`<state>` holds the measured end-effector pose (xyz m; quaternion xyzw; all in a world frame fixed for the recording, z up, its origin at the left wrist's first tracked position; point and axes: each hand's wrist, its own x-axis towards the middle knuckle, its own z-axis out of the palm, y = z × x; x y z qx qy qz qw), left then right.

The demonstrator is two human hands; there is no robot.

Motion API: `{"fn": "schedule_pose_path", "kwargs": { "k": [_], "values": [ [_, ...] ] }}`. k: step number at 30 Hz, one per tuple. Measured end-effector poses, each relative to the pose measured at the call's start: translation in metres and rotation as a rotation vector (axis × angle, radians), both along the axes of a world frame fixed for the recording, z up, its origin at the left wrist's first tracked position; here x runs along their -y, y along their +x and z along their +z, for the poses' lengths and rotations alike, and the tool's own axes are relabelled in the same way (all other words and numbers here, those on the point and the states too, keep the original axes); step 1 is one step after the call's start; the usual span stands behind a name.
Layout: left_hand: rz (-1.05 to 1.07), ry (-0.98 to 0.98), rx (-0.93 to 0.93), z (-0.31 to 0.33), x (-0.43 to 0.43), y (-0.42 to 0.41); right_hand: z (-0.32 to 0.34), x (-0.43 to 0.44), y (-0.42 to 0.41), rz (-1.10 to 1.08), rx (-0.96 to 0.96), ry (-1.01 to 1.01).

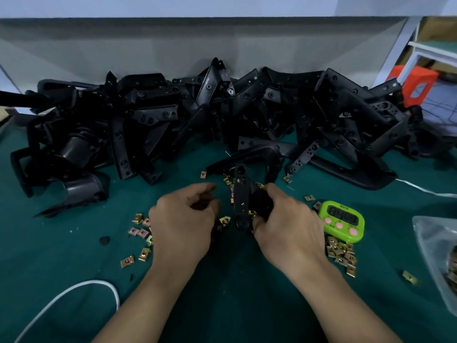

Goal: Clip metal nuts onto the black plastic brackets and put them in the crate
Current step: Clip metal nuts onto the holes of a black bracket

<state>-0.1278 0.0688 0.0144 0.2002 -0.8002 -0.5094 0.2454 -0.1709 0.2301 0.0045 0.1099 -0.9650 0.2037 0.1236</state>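
My right hand (288, 219) grips a black plastic bracket (241, 194) and holds it upright over the green mat. A gold metal nut sits clipped on the bracket's left edge. My left hand (184, 221) hovers just left of the bracket with its fingers curled; whether a nut is pinched in them is hidden. Loose metal nuts (141, 231) lie scattered left of my left hand, and another heap of nuts (342, 253) lies right of my right hand. No crate is in view.
A big pile of black brackets (222, 115) fills the back of the green mat (61, 243). A green timer (342, 220) stands beside my right hand. A clear plastic bag (437, 256) lies at the right edge, a white cable (74, 290) at front left.
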Motion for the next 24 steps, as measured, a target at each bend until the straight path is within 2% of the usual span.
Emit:
{"fn": "schedule_pose_path", "kwargs": {
  "k": [5, 8, 17, 22, 24],
  "values": [
    [-0.111, 0.054, -0.058, 0.001, 0.002, 0.003, 0.003, 0.001, 0.001, 0.013, 0.028, -0.053],
    [-0.155, 0.013, -0.08, 0.002, 0.001, 0.004, 0.005, 0.004, 0.003, 0.017, 0.0, -0.123],
    [-0.231, -0.029, -0.022, 0.0, 0.0, 0.001, 0.01, 0.009, 0.009, 0.067, -0.016, -0.141],
    [-0.284, -0.073, 0.022, 0.0, -0.003, -0.002, 0.015, 0.009, 0.011, 0.349, 0.061, -0.326],
    [-0.269, -0.096, 0.031, 0.0, -0.002, -0.002, 0.013, 0.01, 0.011, 0.388, 0.058, -0.293]
  ]
}}
